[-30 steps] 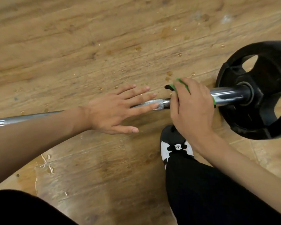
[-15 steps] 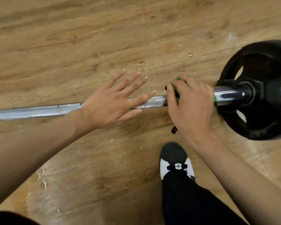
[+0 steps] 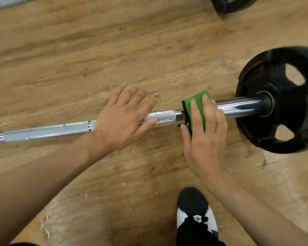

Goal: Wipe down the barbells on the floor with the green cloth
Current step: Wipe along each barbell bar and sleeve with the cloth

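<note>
A steel barbell [image 3: 43,131] lies across the wooden floor, with a black weight plate [image 3: 274,139] on its right end. My left hand [image 3: 123,118] rests flat on the knurled part of the bar, fingers straight and spread. Just right of it, the green cloth [image 3: 197,103] is draped over the bar where the smooth sleeve begins. My right hand [image 3: 204,137] lies over the cloth and presses it onto the bar. The cloth's near end runs down between the thumb and the index finger. The part of the bar beneath the cloth is hidden.
A second black plate [image 3: 233,4] shows at the top edge, right of centre. My black-and-white shoe [image 3: 196,212] stands on the floor below the right hand. The worn wood floor [image 3: 149,50] stretches beyond the bar.
My right hand's fingers have stretched out over the cloth, so more green shows. The left hand stays on the bar. The view has pulled back and my foot sits lower in it.
</note>
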`<state>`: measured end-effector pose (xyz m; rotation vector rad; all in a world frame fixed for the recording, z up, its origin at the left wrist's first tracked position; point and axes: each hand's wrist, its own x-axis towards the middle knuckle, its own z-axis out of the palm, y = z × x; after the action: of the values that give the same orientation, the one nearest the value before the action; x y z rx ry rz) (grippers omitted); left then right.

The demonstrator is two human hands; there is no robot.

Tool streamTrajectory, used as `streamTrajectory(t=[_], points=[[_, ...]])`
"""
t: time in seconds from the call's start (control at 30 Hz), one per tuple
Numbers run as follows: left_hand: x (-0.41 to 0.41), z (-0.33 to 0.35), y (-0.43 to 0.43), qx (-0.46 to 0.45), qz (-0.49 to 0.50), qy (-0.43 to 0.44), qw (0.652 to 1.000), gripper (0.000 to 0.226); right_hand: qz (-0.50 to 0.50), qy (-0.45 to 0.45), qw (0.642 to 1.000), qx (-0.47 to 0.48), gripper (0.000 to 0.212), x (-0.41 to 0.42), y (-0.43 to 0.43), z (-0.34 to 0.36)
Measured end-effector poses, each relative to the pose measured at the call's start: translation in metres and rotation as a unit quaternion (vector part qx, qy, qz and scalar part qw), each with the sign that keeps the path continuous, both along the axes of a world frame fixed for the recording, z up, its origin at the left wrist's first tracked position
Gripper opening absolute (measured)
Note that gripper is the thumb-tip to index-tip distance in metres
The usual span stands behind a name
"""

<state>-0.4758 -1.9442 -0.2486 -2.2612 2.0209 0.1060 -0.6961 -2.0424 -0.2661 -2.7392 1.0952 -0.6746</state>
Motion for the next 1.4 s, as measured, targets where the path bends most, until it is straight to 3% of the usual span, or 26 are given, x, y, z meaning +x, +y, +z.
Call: streamTrajectory(t=[0.07,0.2,0.4,0.5,0.6,0.8,0.9,1.0,1.2,1.4], points=[[-0.007,-0.002,-0.004,-0.018,0.069,-0.006,0.997,0.071,-0.006,0.0,1.0,-0.011,0.049,0.008,-0.006,-0.002],[0.005,0.003,-0.02,-0.013,0.087,-0.015,0.996,0.072,-0.043,-0.056,0.996,0.05,0.041,0.054,-0.047,0.01],[0.012,-0.002,-0.035,-0.05,0.188,-0.032,0.98,0.068,-0.004,-0.028,0.999,-0.032,0.04,0.05,-0.046,-0.004],[0.017,-0.004,-0.044,-0.061,0.219,-0.023,0.974,0.067,-0.016,-0.055,0.998,-0.005,0.033,0.078,-0.072,-0.002],[0.03,-0.004,-0.056,-0.054,0.224,-0.02,0.973,0.07,-0.021,-0.064,0.998,0.008,0.031,0.1,-0.092,0.006],[0.047,-0.006,-0.07,-0.054,0.236,-0.028,0.97,0.069,-0.015,-0.063,0.996,-0.054,0.042,0.089,-0.071,-0.016],[0.052,-0.006,-0.074,-0.055,0.238,-0.033,0.969,0.068,-0.002,-0.053,0.998,-0.022,0.033,0.111,-0.096,-0.002],[0.058,-0.006,-0.08,-0.046,0.244,-0.028,0.968,0.07,-0.009,0.006,1.0,0.019,0.036,0.135,-0.122,0.016],[0.06,-0.005,-0.082,-0.033,0.242,-0.036,0.969,0.075,0.018,-0.023,0.999,-0.029,0.04,0.097,-0.089,-0.004],[0.053,-0.005,-0.077,-0.042,0.237,-0.036,0.97,0.077,-0.012,0.06,0.996,0.061,0.04,0.134,-0.128,0.025]])
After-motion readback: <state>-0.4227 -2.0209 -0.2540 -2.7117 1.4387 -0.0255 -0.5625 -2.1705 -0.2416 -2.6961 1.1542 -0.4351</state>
